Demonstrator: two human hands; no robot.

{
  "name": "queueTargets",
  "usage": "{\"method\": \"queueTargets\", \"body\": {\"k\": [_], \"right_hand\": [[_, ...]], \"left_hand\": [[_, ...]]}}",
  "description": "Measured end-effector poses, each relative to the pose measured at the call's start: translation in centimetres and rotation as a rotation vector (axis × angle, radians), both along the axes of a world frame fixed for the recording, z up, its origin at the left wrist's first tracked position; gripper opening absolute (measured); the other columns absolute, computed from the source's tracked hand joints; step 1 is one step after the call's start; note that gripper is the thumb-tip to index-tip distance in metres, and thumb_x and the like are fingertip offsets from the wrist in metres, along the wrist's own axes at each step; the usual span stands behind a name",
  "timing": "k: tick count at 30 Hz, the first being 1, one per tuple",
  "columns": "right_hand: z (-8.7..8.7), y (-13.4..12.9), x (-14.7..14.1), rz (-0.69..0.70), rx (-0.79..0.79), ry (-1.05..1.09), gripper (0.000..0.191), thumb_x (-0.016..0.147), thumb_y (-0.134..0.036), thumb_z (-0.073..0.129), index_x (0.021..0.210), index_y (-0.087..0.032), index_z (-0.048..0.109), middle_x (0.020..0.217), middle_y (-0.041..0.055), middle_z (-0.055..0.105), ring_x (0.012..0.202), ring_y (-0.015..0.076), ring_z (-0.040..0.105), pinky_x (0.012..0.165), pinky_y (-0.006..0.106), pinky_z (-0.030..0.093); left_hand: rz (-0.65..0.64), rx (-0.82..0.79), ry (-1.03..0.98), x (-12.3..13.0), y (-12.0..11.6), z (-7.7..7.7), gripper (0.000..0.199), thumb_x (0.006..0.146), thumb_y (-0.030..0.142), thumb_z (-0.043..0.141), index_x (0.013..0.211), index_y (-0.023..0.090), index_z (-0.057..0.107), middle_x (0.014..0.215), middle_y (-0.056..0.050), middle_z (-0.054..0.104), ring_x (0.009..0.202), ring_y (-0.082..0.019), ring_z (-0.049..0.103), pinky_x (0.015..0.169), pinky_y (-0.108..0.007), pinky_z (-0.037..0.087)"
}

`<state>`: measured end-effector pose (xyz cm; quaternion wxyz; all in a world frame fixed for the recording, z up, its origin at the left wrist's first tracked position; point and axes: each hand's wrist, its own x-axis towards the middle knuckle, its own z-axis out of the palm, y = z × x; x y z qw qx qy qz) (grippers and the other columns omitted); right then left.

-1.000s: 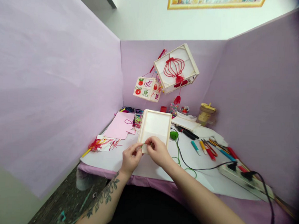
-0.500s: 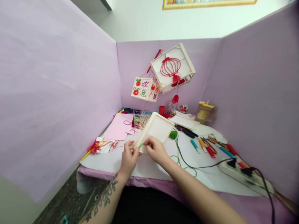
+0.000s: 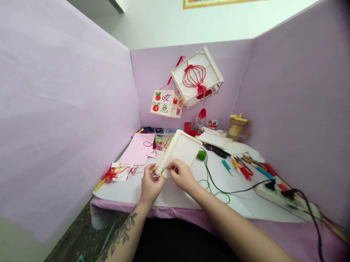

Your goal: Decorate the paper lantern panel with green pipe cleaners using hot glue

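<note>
A white panelled frame with pale wooden edges [image 3: 185, 149] is tilted up over the table. My left hand [image 3: 151, 183] grips its lower left corner between thumb and fingers. Pinched in my right hand [image 3: 180, 174], over the lower part of the panel, is a short end of green cord [image 3: 164, 170]. More green cord [image 3: 207, 179] trails in loops on the table, to the right, from a small green ball [image 3: 201, 155].
Two decorated box lanterns [image 3: 198, 75] [image 3: 161, 107] hang at the back. Pens, scissors [image 3: 246, 166] and black pliers [image 3: 216, 149] lie right. A power strip [image 3: 285, 201] with black cables sits front right. Pink paper [image 3: 137, 148] and red tassels [image 3: 111, 173] lie left.
The view has shifted slightly. My left fingers have opened a little at the frame's corner, showing more of it. My right hand still pinches the green cord.
</note>
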<state>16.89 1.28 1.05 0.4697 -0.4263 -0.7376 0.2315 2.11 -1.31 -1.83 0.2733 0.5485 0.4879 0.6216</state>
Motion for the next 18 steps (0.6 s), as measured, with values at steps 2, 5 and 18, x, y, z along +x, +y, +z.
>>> {"method": "queueTargets", "body": {"k": [2,5,18], "right_hand": [[-0.04,-0.09,-0.11,0.009,0.004,-0.002,0.018,0.07,-0.005,0.048,0.076,-0.018,0.059,0.075,0.0007,0.06,0.069,0.0147,0.052,0.067,0.026,0.041],[-0.12,-0.22,-0.23,0.017,0.013,-0.006,0.018,0.071,-0.005,0.048,0.076,-0.017,0.06,0.074,0.0008,0.059,0.07,0.015,0.052,0.068,0.027,0.041],[-0.05,-0.36,-0.26,0.03,0.031,-0.021,0.018,0.072,-0.004,0.05,0.076,-0.018,0.06,0.074,0.0002,0.059,0.07,0.0143,0.051,0.069,0.027,0.041]], "left_hand": [[-0.008,-0.04,-0.064,0.09,0.06,0.1,0.041,0.065,0.017,0.065,0.104,0.016,0.052,0.098,-0.008,0.064,0.081,-0.017,0.065,0.065,-0.026,0.054],[-0.043,-0.072,-0.141,0.12,0.0,0.04,0.034,0.065,0.017,0.064,0.098,0.016,0.054,0.09,-0.004,0.062,0.072,-0.013,0.061,0.062,-0.024,0.052],[-0.049,-0.06,-0.119,-0.13,-0.65,-0.76,0.038,0.074,0.029,0.067,0.107,0.016,0.054,0.101,-0.008,0.062,0.081,-0.015,0.062,0.067,-0.026,0.053]]}}
